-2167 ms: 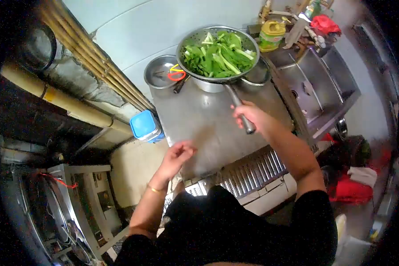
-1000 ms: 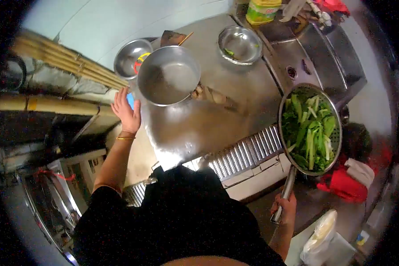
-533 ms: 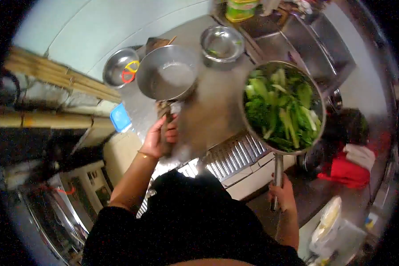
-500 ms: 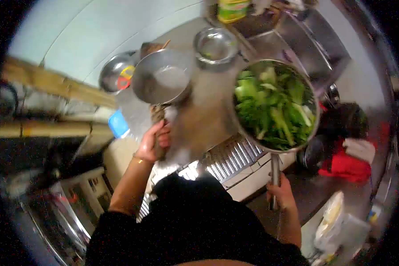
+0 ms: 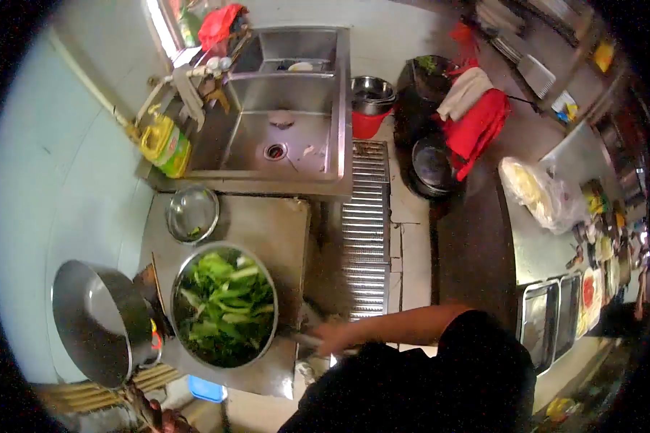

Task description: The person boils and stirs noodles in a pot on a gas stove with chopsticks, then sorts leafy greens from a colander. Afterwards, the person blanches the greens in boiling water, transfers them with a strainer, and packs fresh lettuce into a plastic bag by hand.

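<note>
My right hand is wrapped round the handle of a round pan full of chopped leafy greens. This pan is over the steel worktop; whether it rests on it, I cannot tell. At the bottom left edge, my left hand, partly cut off, grips the cloth-wrapped handle of a deep saucepan. The saucepan is tilted beside the wall, with only a pale sheen visible inside. A small metal bowl with a few green bits sits just behind the greens.
Beyond the worktop is a steel sink, with a yellow jug at its left. A floor grate runs to the right. Metal trays and a plastic bag lie on the right counter; a red cloth hangs nearby.
My view has turned to the right, towards the sink. The pan of greens is now over the worktop near the small bowl, and the saucepan has moved to the far left beside the wall.
</note>
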A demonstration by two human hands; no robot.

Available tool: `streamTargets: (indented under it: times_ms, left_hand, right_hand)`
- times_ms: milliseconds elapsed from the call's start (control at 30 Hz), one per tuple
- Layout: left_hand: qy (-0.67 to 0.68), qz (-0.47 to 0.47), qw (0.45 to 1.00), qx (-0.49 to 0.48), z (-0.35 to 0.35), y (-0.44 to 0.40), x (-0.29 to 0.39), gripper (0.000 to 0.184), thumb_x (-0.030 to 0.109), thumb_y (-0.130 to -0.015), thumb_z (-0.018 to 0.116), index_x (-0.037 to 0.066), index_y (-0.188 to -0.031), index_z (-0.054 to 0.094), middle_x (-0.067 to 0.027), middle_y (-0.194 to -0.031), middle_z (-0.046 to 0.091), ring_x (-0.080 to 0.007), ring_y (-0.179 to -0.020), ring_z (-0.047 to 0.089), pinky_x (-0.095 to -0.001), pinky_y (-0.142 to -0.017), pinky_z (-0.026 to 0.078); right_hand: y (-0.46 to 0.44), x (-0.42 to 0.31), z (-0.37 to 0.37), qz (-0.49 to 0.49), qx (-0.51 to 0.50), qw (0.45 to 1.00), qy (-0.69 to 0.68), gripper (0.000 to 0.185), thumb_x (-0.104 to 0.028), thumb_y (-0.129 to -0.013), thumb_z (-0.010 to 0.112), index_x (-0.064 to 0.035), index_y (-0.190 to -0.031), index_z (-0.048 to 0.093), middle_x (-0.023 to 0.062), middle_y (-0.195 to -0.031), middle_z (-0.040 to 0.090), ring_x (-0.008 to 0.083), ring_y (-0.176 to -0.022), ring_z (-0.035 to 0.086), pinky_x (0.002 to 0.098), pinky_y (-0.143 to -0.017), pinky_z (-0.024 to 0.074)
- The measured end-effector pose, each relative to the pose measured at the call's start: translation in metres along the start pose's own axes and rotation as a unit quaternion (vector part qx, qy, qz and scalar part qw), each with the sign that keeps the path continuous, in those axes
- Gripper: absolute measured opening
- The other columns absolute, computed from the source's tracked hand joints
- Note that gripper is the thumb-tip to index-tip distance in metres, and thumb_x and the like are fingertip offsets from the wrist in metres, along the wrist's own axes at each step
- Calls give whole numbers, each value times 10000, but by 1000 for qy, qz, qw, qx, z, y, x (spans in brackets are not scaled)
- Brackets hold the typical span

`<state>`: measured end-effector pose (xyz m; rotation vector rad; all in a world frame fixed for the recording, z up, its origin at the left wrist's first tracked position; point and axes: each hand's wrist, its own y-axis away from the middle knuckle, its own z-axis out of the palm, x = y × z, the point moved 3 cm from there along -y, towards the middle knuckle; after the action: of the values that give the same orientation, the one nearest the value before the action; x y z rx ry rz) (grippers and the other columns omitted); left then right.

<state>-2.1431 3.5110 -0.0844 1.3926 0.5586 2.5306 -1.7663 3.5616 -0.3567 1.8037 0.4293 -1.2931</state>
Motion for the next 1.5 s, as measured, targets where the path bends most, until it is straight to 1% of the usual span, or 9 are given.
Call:
streamTargets:
  times_ms: [67, 133, 400, 633, 700, 967, 1067, 1367, 1500]
  left_hand:
    - [119, -92, 970, -193, -15, 0, -12, 448, 316, -922, 512, 174, -610, 224, 56, -479, 174, -55, -367, 167, -227, -352, 214]
    - [26, -60, 935, 347, 1, 26, -19, 376, 275, -938, 493, 157, -642, 295, 57, -491, 183, -50, -374, 175, -224, -348, 204]
    - [-67, -98, 989, -85, -46, 42, -47, 222, 232, -903, 527, 103, -770, 405, 38, -529, 313, -68, -395, 244, -227, -369, 218]
    - [-36, -314, 845, -431, 6, 29, -83, 278, 224, -925, 459, 97, -689, 384, 6, -573, 381, -110, -458, 336, -255, -418, 299]
    - [-51, -390, 794, -463, 38, 40, -108, 235, 221, -919, 469, 96, -736, 390, 3, -591, 395, -110, -463, 345, -256, -422, 308]
    - [-150, -571, 593, -548, 170, 154, -253, 152, 207, -896, 512, 91, -921, 416, -10, -663, 450, -110, -486, 383, -260, -434, 345]
    - [-171, -611, 525, -567, 218, 227, -335, 184, 201, -887, 528, 89, -990, 425, -15, -690, 470, -110, -495, 397, -262, -439, 359]
    - [-195, -691, 370, -590, 343, 474, -530, 374, 185, -861, 576, 83, -1199, 454, -30, -772, 532, -110, -520, 439, -267, -454, 401]
    - [-298, -621, 355, -632, 406, 572, -591, 314, 66, -817, 538, 59, -1107, 419, -8, -667, 379, -89, -462, 333, -235, -404, 307]
  right_hand:
    - [12, -67, 7, 25, 14, 995, -91, 674, -177, -741, 583, -32, -1349, 333, 154, -975, 557, 199, -737, 572, 335, -594, 488]
    - [-4, -86, 23, 44, 13, 989, -143, 633, -167, -756, 575, -41, -1336, 355, 153, -1005, 559, 199, -757, 571, 336, -605, 488]
    - [-64, -54, 99, 58, 113, 936, -328, 514, -327, -861, 557, -39, -1271, 440, 118, -1045, 589, 227, -879, 572, 353, -737, 486]
    - [102, -14, 145, -48, 529, 847, -39, 470, -410, -882, 488, -53, -1186, 530, 148, -1026, 619, 227, -951, 597, 345, -796, 485]
    - [160, 13, 195, 135, 440, 882, -104, 385, -362, -858, 522, -66, -1099, 574, 125, -965, 644, 221, -872, 619, 350, -758, 497]
    - [389, 222, 511, 461, 575, 646, -198, 439, -422, -765, 577, -93, -1055, 607, 184, -1010, 630, 349, -952, 588, 429, -817, 465]
    - [460, 279, 664, 584, 625, 393, -337, 395, -426, -752, 594, -43, -812, 669, 193, -888, 652, 340, -869, 618, 430, -766, 489]
    - [563, 339, 945, 543, 588, 91, -593, 285, -244, -782, 557, 21, -836, 647, 163, -716, 657, 266, -611, 644, 386, -618, 529]
    - [559, 396, 949, 435, 631, 128, -629, 302, -237, -807, 585, 38, -931, 615, 146, -715, 639, 236, -570, 632, 395, -486, 518]
